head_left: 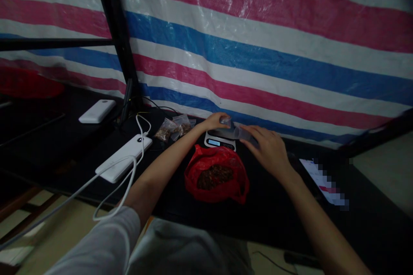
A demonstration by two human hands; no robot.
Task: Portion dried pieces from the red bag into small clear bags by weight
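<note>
My left hand is curled over the back of a small digital scale, gripping a clear plastic piece that looks like a small bag. On the scale's right side, my right hand pinches a translucent, cup-like container between thumb and fingers. The scale's display is lit, but its digits are too small to read. Directly in front of it stands an open red plastic bag with dark brown dried bits inside. Several filled zip bags lie left of my left hand.
A white power bank with a looping white cable lies beside my left forearm. Another white power bank sits farther left. A phone rests right of my right forearm. Behind the black table hangs a striped plastic sheet.
</note>
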